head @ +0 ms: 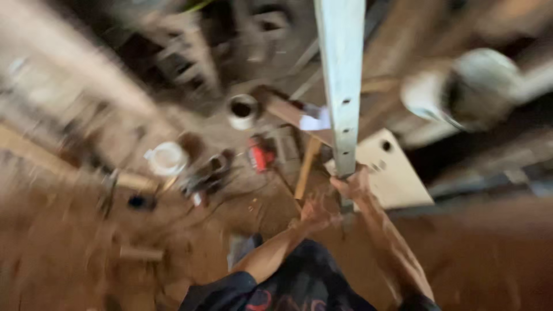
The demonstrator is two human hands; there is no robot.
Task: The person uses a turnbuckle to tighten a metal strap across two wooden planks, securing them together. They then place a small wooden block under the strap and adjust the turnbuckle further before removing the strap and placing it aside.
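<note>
Pale slotted metal post (343, 86) stood upright at centre, held at lower end. Right hand (354, 184) wrapped round it; left hand (315, 212) just beside, fingers' state impossible to tell (motion blur). Post looked raised, not fixed. Red tool (260, 154) lay left on dirt floor (489, 253).

A pale grey-white strip (341, 86) (dotted with dark holes) above the fingers (351, 183); red tool (260, 154) left of them on brown floor (489, 253).
</note>
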